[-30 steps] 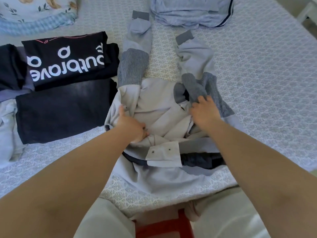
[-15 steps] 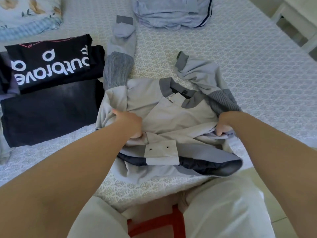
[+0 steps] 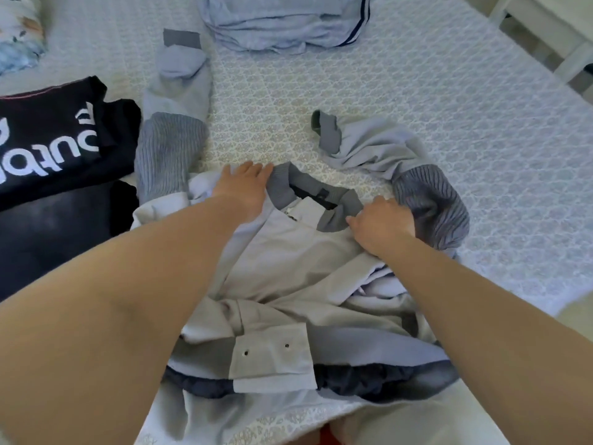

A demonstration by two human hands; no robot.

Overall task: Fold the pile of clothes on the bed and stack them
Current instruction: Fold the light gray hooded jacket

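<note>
The right hand (image 3: 382,228) is seen with its fingers curled, gathering fabric of the grey jacket (image 3: 288,284) at the shoulder, just beside the right end of the ribbed collar (image 3: 333,213). The left hand (image 3: 244,187) lies flat with fingers straight and spread, pressed on the jacket's other shoulder, touching the left end of the collar. The jacket is spread on the bed (image 3: 449,139) at its near edge, front side up, rumpled across the chest, with a snap placket (image 3: 272,358) showing two studs near the dark lower hem (image 3: 378,380).

The jacket's right sleeve (image 3: 385,155) is bunched and bent beyond the right hand, its ribbed panel curving round the knuckles and its dark cuff pointing toward the middle of the bed. The left sleeve (image 3: 176,107) is stretched away from the person, mostly straight, its cuff farthest off.

To the left, a folded black garment with white lettering (image 3: 48,139) is laid on top of further dark folded clothes (image 3: 57,236), the pieces touching. At the far side of the bed a folded light blue garment with a dark stripe (image 3: 282,24) is placed well apart from the jacket. A flower-printed pillow (image 3: 16,36) is partly seen at the top left corner. No container is visible; everything rests directly on the patterned bedcover.
</note>
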